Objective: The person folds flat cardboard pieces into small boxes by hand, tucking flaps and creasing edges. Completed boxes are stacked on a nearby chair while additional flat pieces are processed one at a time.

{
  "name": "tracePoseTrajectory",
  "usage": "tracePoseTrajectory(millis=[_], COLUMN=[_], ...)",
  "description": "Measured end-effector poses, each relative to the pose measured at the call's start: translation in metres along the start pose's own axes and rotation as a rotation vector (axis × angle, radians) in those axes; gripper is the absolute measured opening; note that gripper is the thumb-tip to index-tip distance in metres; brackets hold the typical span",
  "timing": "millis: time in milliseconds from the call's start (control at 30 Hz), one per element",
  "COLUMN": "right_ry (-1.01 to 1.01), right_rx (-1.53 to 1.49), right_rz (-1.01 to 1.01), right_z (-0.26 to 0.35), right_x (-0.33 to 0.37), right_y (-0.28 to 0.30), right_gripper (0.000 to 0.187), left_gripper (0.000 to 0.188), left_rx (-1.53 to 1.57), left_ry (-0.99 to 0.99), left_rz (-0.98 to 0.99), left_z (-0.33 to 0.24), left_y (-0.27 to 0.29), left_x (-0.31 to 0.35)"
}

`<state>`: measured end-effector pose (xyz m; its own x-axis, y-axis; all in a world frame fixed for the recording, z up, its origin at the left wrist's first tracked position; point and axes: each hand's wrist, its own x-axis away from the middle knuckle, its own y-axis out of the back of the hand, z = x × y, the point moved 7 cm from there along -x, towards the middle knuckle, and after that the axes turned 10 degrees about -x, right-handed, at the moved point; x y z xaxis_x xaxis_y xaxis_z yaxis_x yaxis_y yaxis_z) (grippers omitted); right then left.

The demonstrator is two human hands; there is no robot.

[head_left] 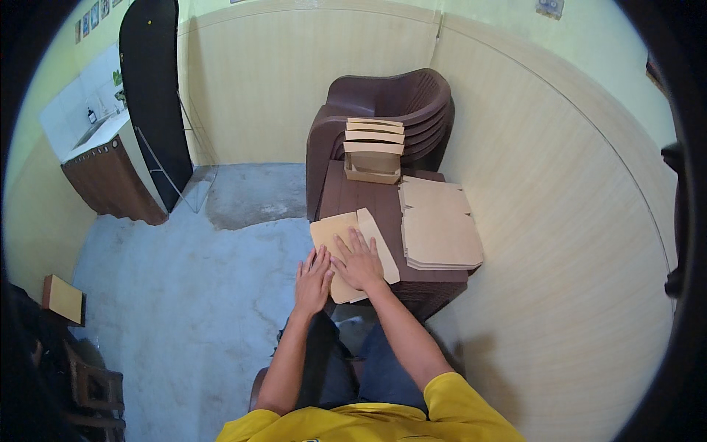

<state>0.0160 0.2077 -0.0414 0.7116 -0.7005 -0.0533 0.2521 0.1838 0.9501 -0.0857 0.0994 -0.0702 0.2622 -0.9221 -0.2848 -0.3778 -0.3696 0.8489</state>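
Note:
A tan cardboard sheet [342,222] lies on the near left part of a brown table [361,193], with one long flap [382,254] along its right side. Pressed flat on its middle is my right hand [358,261], fingers spread. My left hand [314,281] rests along the sheet's left edge, fingers stretched out and pointing away from me. Neither hand grips anything. To the right lies a pile of flat, notched cardboard sheets [440,221]. Behind the sheet, several folded cardboard boxes [374,158] are stacked inside one another at the table's far side.
Stacked brown plastic chairs [412,99] stand behind the table, against the wall. At the far left are a sink counter [110,140] with a brown curtain and a tall black folding board [151,96] leaning there. A brown chair [99,387] sits at lower left.

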Motion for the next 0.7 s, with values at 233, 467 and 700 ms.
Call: tracePoseTrajectory(millis=[233,467,700], right_ry=[-0.013,-0.174,-0.263], right_rx=[-0.045,-0.062,0.012], right_rz=[0.014,-0.012,-0.029], right_z=[0.000,-0.018,-0.032], right_x=[-0.005,-0.024,-0.031], right_y=[0.005,0.003,0.004], right_gripper=[0.063,0.061,0.068], left_gripper=[0.095,0.092,0.089], left_rx=[0.567,0.419,0.422], left_ry=[0.122,0.096,0.156], left_rz=[-0.087,-0.073,-0.059], left_z=[0.029,0.033,0.037], left_y=[-0.011,0.007,0.004], left_x=[0.003,-0.015,-0.057])
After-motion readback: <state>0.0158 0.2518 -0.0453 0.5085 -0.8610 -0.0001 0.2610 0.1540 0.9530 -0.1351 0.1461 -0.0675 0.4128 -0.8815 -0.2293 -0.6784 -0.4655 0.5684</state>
